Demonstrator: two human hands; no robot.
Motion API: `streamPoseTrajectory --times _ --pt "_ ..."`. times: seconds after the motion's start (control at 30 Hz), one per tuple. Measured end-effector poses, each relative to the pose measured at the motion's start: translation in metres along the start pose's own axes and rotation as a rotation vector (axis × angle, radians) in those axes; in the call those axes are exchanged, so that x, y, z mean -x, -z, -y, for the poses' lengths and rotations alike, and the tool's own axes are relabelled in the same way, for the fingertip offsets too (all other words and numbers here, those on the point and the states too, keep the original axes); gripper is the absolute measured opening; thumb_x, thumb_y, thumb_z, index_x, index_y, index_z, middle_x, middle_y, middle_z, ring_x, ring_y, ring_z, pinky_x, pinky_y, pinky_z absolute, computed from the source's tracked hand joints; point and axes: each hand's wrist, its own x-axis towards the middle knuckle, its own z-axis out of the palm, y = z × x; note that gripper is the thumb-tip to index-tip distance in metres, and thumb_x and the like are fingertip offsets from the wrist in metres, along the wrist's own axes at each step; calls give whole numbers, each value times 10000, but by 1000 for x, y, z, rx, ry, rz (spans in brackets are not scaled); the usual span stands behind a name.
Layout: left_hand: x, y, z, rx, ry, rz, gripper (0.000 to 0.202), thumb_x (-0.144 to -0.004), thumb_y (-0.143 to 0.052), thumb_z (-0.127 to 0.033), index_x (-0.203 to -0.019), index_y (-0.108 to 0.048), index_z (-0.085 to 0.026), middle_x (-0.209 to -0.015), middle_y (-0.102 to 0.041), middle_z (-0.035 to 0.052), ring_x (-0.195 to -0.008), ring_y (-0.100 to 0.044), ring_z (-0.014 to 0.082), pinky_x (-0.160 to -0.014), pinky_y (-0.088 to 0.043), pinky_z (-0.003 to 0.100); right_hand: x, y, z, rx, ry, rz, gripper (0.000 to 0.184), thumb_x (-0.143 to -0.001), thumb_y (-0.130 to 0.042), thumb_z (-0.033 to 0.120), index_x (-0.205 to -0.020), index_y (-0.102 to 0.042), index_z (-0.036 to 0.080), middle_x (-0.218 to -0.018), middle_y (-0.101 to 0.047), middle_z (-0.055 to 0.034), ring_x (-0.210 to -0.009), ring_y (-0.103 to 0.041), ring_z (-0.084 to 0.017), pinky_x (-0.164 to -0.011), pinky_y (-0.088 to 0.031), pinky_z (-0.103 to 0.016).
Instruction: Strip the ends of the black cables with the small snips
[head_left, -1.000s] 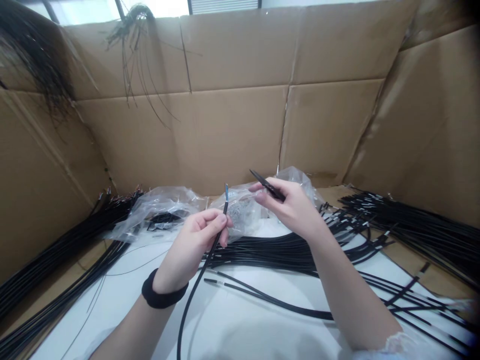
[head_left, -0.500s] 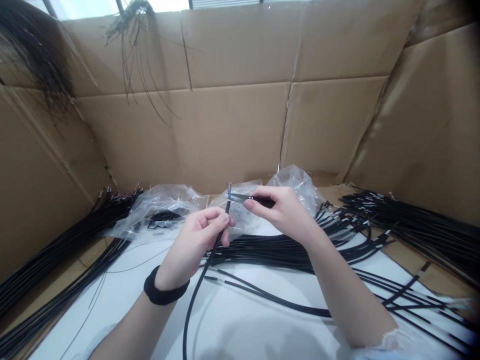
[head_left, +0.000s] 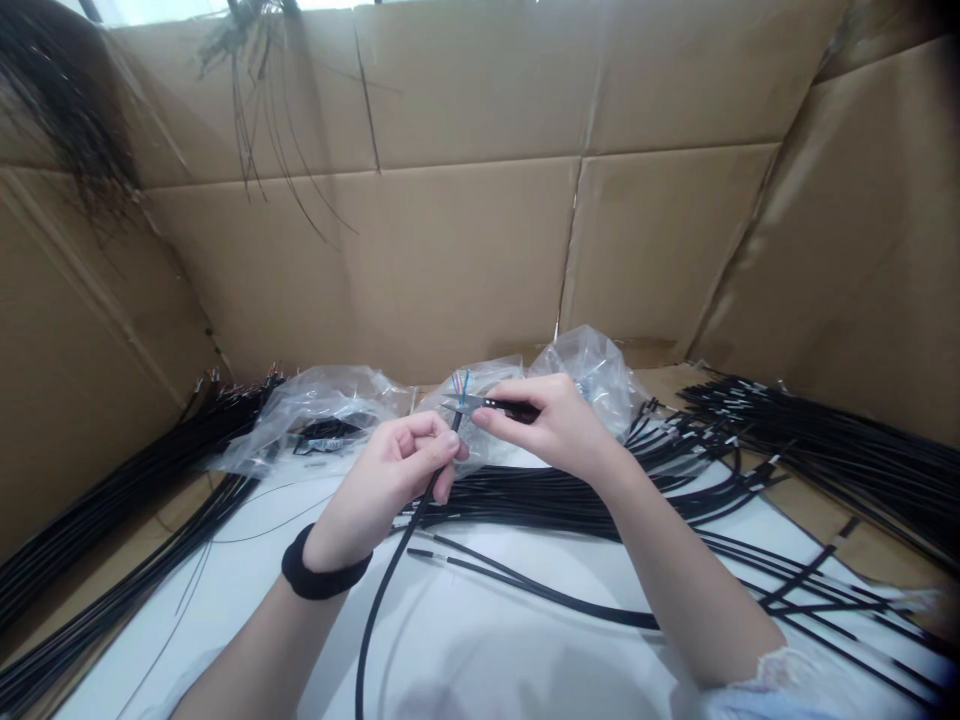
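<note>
My left hand [head_left: 420, 455] pinches a black cable [head_left: 388, 573] just below its stripped end, thumb on top. Thin coloured wires [head_left: 460, 382] fan out upward from the cable's tip. In my right hand [head_left: 551, 415] is a small pair of snips [head_left: 510, 408] with dark handles, pointing left. The metal blades lie across the base of the wires, close above the cable jacket. Whether every wire is between the blades is too small to make out. The cable's lower part curves down past my left wrist, which wears a black band.
Bundled black cables [head_left: 525, 497] lie behind my hands, with more cables at the left [head_left: 112, 500] and right [head_left: 825, 430]. Clear plastic bags [head_left: 330, 390] rest at the back of the white table surface [head_left: 480, 620]. Cardboard walls [head_left: 450, 250] enclose it; dark strands [head_left: 262, 90] hang over them.
The snips have moved slightly left and their blades now cross the wires. The wires have spread apart. My left hand keeps its grip on the cable.
</note>
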Motion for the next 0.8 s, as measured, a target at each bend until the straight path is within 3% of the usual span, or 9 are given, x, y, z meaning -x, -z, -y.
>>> streamPoseTrajectory --times 0.1,0.27,0.43,0.57,0.63,0.73,0.8 --pt "0 3 -1 7 3 18 276 -837 -507 -389 -755 -495 -126 -472 -457 -26 -425 -287 41 -415 -140 201 0 -3 1 -33 -26 -11 341 -809 -522 383 -607 -542 109 -528 -402 15 -514 -311 -52 -492 -250 -194" --pt "1 3 -8 -68 -38 -32 275 -839 -508 -369 -716 -479 -125 -465 -444 -31 -455 -364 46 -459 -246 179 2 -10 6 -73 -129 -35 395 -815 -494 437 -595 -525 110 -528 -373 11 -517 -296 -56 -483 -247 -195" --pt "6 -7 -8 -450 -110 -293 310 -856 -451 -393 -694 -488 -131 -545 -462 -14 -503 -395 67 -495 -293 191 3 -19 8 -68 -190 -140 399 -805 -501 453 -597 -537 114 -525 -391 7 -514 -312 -62 -488 -254 -203" --pt "5 -14 7 -1013 -365 -689 236 -838 -494 -368 -909 -563 -154 -643 -532 2 -567 -452 100 -566 -317 219 3 -26 7 -61 -191 -205 385 -808 -503 437 -592 -528 118 -524 -402 10 -510 -325 -61 -494 -256 -206" --pt "2 -15 14 -1241 -536 -821 193 -824 -530 -298 -937 -559 -144 -695 -573 22 -615 -488 123 -613 -329 237 3 -28 8 -53 -195 -216 390 -811 -498 436 -586 -515 117 -525 -400 10 -513 -329 -62 -498 -258 -209" --pt "-1 -12 21 -1414 -747 -848 105 -809 -536 -188 -883 -564 -119 -695 -592 44 -612 -493 140 -625 -333 254 2 -27 10 -62 -198 -209 383 -811 -499 431 -594 -520 116 -529 -401 11 -514 -329 -60 -497 -259 -209" --pt "-2 -10 21 -1409 -791 -836 100 -811 -522 -156 -882 -570 -105 -675 -589 48 -597 -492 136 -608 -334 251 2 -25 10 -73 -196 -196 374 -809 -502 429 -604 -537 118 -531 -401 12 -514 -326 -59 -495 -258 -208"
